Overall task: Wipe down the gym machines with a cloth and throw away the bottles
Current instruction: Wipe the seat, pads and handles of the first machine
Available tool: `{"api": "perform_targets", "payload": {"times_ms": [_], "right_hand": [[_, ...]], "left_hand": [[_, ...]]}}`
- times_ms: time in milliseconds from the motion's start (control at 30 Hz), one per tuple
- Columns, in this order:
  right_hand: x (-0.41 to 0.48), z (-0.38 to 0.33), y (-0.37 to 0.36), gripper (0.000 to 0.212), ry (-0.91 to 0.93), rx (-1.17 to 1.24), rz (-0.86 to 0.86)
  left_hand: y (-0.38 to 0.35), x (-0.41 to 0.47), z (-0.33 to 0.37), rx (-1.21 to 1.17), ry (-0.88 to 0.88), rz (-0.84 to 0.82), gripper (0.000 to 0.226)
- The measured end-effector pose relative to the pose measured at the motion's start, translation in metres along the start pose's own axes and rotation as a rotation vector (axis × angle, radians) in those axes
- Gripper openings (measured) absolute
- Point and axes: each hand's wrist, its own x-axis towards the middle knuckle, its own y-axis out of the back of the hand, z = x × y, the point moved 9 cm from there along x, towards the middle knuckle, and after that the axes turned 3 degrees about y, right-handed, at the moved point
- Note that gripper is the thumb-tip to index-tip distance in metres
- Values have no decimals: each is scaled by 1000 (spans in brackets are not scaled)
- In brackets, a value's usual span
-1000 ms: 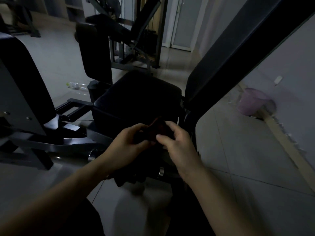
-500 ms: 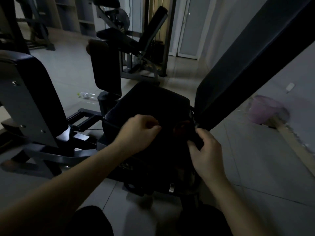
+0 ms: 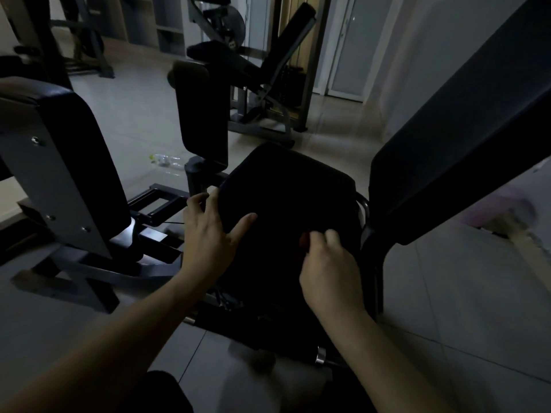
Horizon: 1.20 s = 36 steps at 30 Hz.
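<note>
A black padded seat (image 3: 286, 186) of a gym machine lies in front of me, its long backrest (image 3: 465, 144) rising to the right. My left hand (image 3: 208, 234) rests on the seat's left edge with fingers spread and the thumb on top. My right hand (image 3: 328, 263) is curled on a dark reddish cloth (image 3: 303, 242) on the seat's near right part; only a small bit of the cloth shows. A clear plastic bottle (image 3: 165, 160) lies on the floor beyond the machine, at the left.
A padded arm (image 3: 68, 162) of the machine stands at the left and another upright pad (image 3: 199, 114) behind the seat. A second machine (image 3: 268, 70) stands farther back. A blurred pink bin (image 3: 501, 210) sits by the right wall. Tiled floor surrounds everything.
My hands have parted: the left let go of the cloth and moved to the seat's left edge, opening flat. The right carried the cloth onto the seat. The view has closed in.
</note>
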Motion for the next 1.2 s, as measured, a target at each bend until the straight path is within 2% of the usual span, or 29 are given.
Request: {"api": "perform_targets", "payload": {"times_ms": [100,200,267,367,467,567,700,833,967,1100,1200], "right_hand": [[38,-50,-16,26,144,91,-37],[53,-74,-24,24,242,93,-74],[40,-49,-20,27,221,95,-123],[-1,22,-3,36,97,-11,-118],[-13,35,0,20,62,-104,-97],[7,-4,-9,9,105,-105,-98],[44,-88,-32,25,243,-6,-58],[76,-150,-51,35,389,168,-86],[59,-113,-41,29,446,246,-85],[8,-26,-16,27,325,218,-36],[-4,-2,-9,22,242,150,5]], "left_hand": [[2,1,-4,-19,-15,5,72],[7,0,-10,-92,-5,-45,66],[10,-5,-19,-176,42,-98,71],[8,-14,-32,-296,164,-132,75],[6,-13,-34,-288,180,-119,69],[5,-12,-37,-247,162,-101,60],[5,-12,-40,-238,164,-86,60],[9,-19,-35,-283,164,-59,49],[12,-21,-30,-248,158,-39,58],[9,-20,-33,-251,145,-34,61],[7,-19,-35,-204,120,13,61]]}}
